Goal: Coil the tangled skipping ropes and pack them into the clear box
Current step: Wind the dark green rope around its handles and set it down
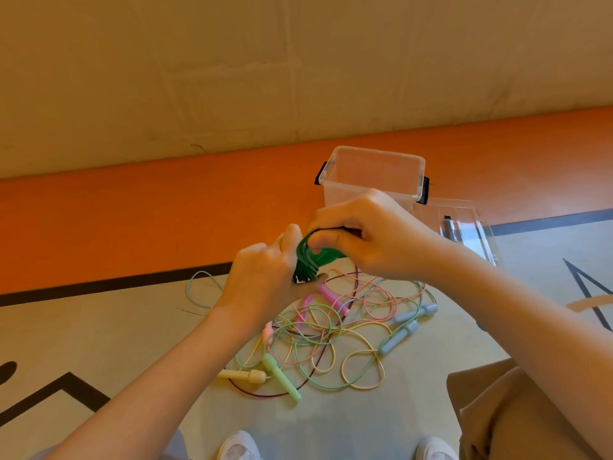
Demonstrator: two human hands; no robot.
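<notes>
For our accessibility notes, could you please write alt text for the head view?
Two hands, left hand and right hand, grip a coiled dark green skipping rope above a tangle of pastel skipping ropes on the floor. Behind them stands an open clear box, its lid lying beside it.

Floor (99, 327): beige with black lines, orange band beyond. Below the gripping hands lies a tangle of ropes (331, 330). Beyond them stand a clear box (371, 180) and its lid (464, 227).
</notes>
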